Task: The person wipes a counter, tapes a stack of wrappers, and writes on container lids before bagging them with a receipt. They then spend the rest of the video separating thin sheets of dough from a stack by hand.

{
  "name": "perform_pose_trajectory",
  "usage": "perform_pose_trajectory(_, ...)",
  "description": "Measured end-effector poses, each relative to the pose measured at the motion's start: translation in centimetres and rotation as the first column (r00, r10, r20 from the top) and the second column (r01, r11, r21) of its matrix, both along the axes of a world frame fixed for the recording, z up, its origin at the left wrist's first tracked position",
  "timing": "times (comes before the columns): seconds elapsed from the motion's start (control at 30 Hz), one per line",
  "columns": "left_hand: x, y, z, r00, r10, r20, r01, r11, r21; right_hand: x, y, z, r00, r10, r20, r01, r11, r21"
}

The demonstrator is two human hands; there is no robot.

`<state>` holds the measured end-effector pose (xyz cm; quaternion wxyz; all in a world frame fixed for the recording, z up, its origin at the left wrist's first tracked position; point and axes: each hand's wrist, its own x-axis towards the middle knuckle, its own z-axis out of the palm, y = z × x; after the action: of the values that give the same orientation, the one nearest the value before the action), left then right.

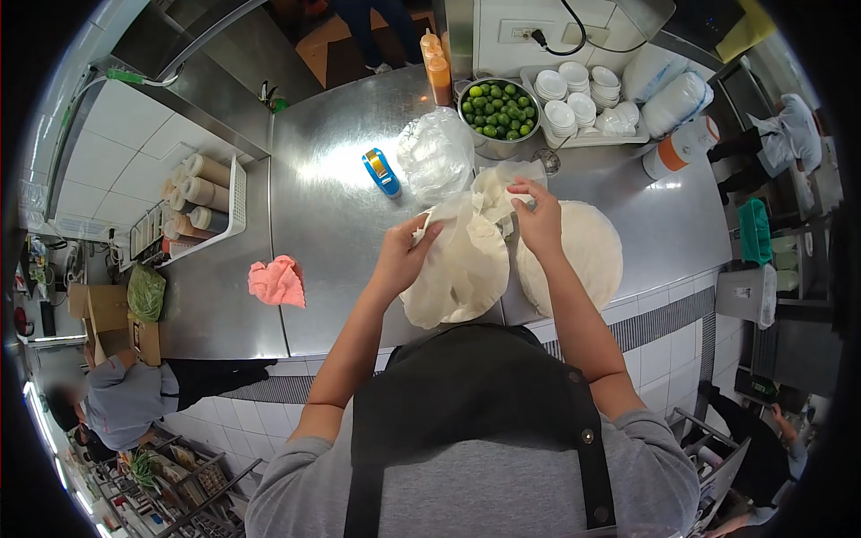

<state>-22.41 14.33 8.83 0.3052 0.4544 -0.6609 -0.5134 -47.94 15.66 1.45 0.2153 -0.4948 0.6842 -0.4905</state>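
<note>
My left hand (405, 257) pinches the left edge of a thin, pale, translucent sheet (456, 247), thumb against fingers. It hangs over a round pale flatbread-like stack (484, 287) on the steel counter. At the far side of this pile, my right hand (538, 215) has its fingers curled together at a crumpled pale piece (496, 193); its fingertips partly hide what they grip. Under my right forearm lies a second round stack of pale flat discs (583, 255). A crumpled clear plastic bag (437, 154) sits just beyond my hands.
A blue tape dispenser (381, 173) and a pink cloth (277, 281) lie on the counter (332, 224) to the left. Along the back stand orange sauce bottles (438, 72), a pot of limes (499, 109) and a tray of white cups (578, 94). Other people stand on both sides.
</note>
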Motion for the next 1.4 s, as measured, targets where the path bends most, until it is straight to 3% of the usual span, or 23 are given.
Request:
perform_pose_trajectory(0.03,-0.1,0.1,-0.3,1.000,0.000,0.000,0.000,1.000,0.000,0.0,-0.3,0.3,0.981,-0.029,-0.193,0.000,0.989,-0.151)
perform_pose_trajectory(0.07,-0.2,0.1,-0.9,1.000,-0.020,-0.009,0.019,0.999,-0.038,0.1,-0.3,0.5,0.981,-0.030,-0.194,0.000,0.988,-0.153)
perform_pose_trajectory(0.13,-0.5,0.1,-1.5,0.999,-0.038,-0.020,0.037,0.996,-0.078,1.1,0.1,2.2,0.974,0.188,0.126,-0.192,0.981,0.022)
perform_pose_trajectory(0.17,-0.6,0.2,-1.6,0.999,-0.032,-0.008,0.031,0.994,-0.103,1.9,0.6,3.1,0.974,0.189,0.124,-0.193,0.981,0.021)
perform_pose_trajectory(0.23,-0.8,0.2,-1.6,1.000,-0.023,0.003,0.023,0.991,-0.130,3.9,1.5,4.7,0.881,0.361,0.306,-0.407,0.908,0.100)
perform_pose_trajectory(0.37,-0.7,0.3,-0.7,0.998,-0.056,-0.011,0.054,0.987,-0.150,5.6,1.3,3.7,0.900,0.353,0.254,-0.367,0.930,0.006)
perform_pose_trajectory(0.47,0.1,0.1,0.0,0.995,-0.097,0.008,0.097,0.987,-0.128,5.4,0.9,3.3,0.836,0.495,0.236,-0.510,0.860,0.003)
perform_pose_trajectory(0.53,0.6,0.0,0.3,0.994,-0.107,-0.002,0.107,0.992,-0.066,5.3,1.2,5.4,0.745,0.471,0.473,-0.620,0.750,0.230)
perform_pose_trajectory(0.57,0.9,-0.1,0.5,0.994,-0.103,-0.018,0.102,0.991,-0.084,5.5,1.4,5.5,0.744,0.473,0.473,-0.622,0.748,0.230)
perform_pose_trajectory(0.63,1.7,-0.2,0.4,0.995,-0.098,-0.034,0.094,0.990,-0.102,5.9,1.8,5.6,0.663,0.373,0.649,-0.590,0.794,0.146)
perform_pose_trajectory(0.7,2.9,-0.6,-0.2,0.997,0.069,0.023,-0.070,0.995,0.075,4.4,1.5,3.5,0.701,0.409,0.585,-0.585,0.799,0.142)
perform_pose_trajectory(0.73,3.3,-0.8,-0.1,0.997,0.068,0.020,-0.070,0.995,0.076,3.9,1.3,3.0,0.734,0.439,0.519,-0.578,0.805,0.137)
perform_pose_trajectory(0.8,3.8,-1.2,0.1,0.960,0.223,-0.168,-0.205,0.972,0.116,3.8,1.3,2.6,0.764,0.460,0.453,-0.530,0.848,0.031)
perform_pose_trajectory(0.83,4.2,-1.5,-0.3,0.961,0.221,-0.168,-0.203,0.972,0.117,3.8,1.3,2.7,0.792,0.473,0.386,-0.482,0.873,-0.081)
perform_pose_trajectory(0.9,5.0,-2.0,-1.6,0.994,0.060,-0.094,-0.049,0.992,0.114,4.4,1.8,4.0,0.783,0.451,0.428,-0.471,0.880,-0.066)
perform_pose_trajectory(0.93,4.7,-1.9,-1.0,0.994,0.061,-0.094,-0.050,0.992,0.114,4.9,2.0,4.7,0.771,0.431,0.469,-0.463,0.885,-0.051)
perform_pose_trajectory(1.0,3.5,-1.4,0.4,0.992,-0.068,0.109,0.090,0.972,-0.218,6.0,2.1,5.1,0.812,0.435,0.390,-0.449,0.892,-0.059)
perform_pose_trajectory(1.03,2.7,-1.1,1.0,0.992,-0.066,0.109,0.089,0.972,-0.218,6.5,2.1,5.2,0.847,0.433,0.310,-0.435,0.898,-0.068)
perform_pose_trajectory(1.1,1.1,-0.5,1.8,0.975,-0.081,0.208,0.112,0.984,-0.140,7.2,2.3,5.9,0.849,0.439,0.296,-0.440,0.896,-0.065)
perform_pose_trajectory(1.17,0.5,-0.5,1.1,0.970,-0.050,0.238,0.095,0.979,-0.181,7.4,2.5,6.4,0.850,0.445,0.281,-0.446,0.893,-0.064)
perform_pose_trajectory(1.23,0.2,-0.4,1.3,0.990,0.036,0.138,-0.011,0.984,-0.180,7.5,2.6,6.8,0.793,0.253,0.555,-0.339,0.939,0.056)
perform_pose_trajectory(1.37,-0.1,-0.2,1.5,0.988,0.113,0.102,-0.076,0.946,-0.314,7.1,2.6,7.4,0.835,0.235,0.498,-0.311,0.947,0.075)
perform_pose_trajectory(1.4,-0.3,-0.1,1.4,0.981,0.162,0.108,-0.111,0.921,-0.373,7.1,2.6,7.3,0.913,0.368,0.175,-0.355,0.929,-0.101)
